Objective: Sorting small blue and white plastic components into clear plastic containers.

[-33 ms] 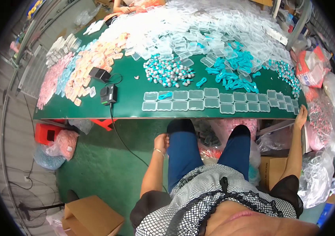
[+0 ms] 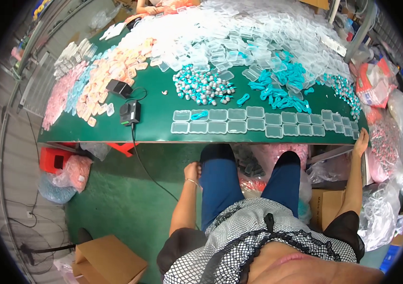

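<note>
Beside my left knee, below the table's front edge, my left hand is closed with curled fingers; anything inside it is hidden. My right hand rests against the right end of the green table, its fingers stretched along the corner. Nearest to it is the end of a double row of clear plastic trays. One tray holds a turquoise plastic piece; a similar turquoise piece lies alone behind the row. Farther back are a heap of grey-and-turquoise beads and a pile of turquoise pieces.
Clear plastic cases cover the table's far side. Orange pieces and pink pieces lie left, near a black corded device. Plastic bags crowd the right side. A cardboard box stands on the floor. Another person's hand shows far back.
</note>
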`<state>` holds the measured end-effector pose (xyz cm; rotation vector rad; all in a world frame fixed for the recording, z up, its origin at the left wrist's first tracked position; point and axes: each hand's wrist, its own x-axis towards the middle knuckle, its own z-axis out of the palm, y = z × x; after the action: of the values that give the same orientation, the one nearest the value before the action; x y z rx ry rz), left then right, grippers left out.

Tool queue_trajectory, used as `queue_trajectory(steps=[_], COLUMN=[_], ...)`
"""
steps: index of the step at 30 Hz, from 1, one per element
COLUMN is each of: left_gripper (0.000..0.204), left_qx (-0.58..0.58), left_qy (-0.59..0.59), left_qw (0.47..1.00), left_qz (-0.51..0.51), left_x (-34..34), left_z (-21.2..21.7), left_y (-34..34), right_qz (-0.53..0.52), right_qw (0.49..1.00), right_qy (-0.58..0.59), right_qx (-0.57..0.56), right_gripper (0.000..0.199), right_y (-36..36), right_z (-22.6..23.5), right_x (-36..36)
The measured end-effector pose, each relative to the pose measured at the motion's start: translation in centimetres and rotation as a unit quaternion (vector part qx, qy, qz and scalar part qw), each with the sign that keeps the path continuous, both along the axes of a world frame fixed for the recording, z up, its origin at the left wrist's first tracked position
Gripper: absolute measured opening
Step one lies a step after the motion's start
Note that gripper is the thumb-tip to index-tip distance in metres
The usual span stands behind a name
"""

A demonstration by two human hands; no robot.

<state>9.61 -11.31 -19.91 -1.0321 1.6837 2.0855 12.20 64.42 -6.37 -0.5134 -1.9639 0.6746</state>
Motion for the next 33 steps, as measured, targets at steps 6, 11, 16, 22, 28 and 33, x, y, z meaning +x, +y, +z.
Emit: queue_trajectory(steps=[6, 11, 16, 22, 28, 33], left_gripper=[0.049, 0.042, 0.038, 0.039, 0.054, 0.061], left_qx=[-0.082, -0.219, -0.206, -0.206, -0.325, -0.26], left_qy=[-0.211, -0.136, -0.288, -0.168, -0.098, -0.26], left_qw=[0.97, 0.902, 0.817, 0.652, 0.56, 0.719], left_qz=[-0.092, -0.346, -0.456, -0.71, -0.756, -0.59], left_x=[0.4, 10.5, 8.8, 12.5, 7.8, 5.5], left_z=[-17.4, -31.9, -26.4, -30.0, -22.4, -14.9], left_y=[4.5, -5.6, -1.9, -9.7, -2.9, -0.6], right_qz=[-0.119, -0.029, -0.082, -0.036, -0.086, -0.088], right_qw=[0.984, 0.996, 0.985, 0.989, 0.971, 0.976], right_qy=[-0.056, -0.037, -0.075, -0.089, -0.122, -0.114], right_qx=[0.123, 0.07, 0.129, 0.11, 0.186, 0.164], right_gripper=[0.026, 0.026, 0.026, 0.026, 0.028, 0.029], right_y=[3.3, 0.0, 2.1, 0.2, 2.7, 3.1], right_z=[2.7, -1.2, 0.0, -2.5, -0.2, 0.4], right_x=[5.6, -1.1, 1.7, -3.2, 1.4, 2.9])
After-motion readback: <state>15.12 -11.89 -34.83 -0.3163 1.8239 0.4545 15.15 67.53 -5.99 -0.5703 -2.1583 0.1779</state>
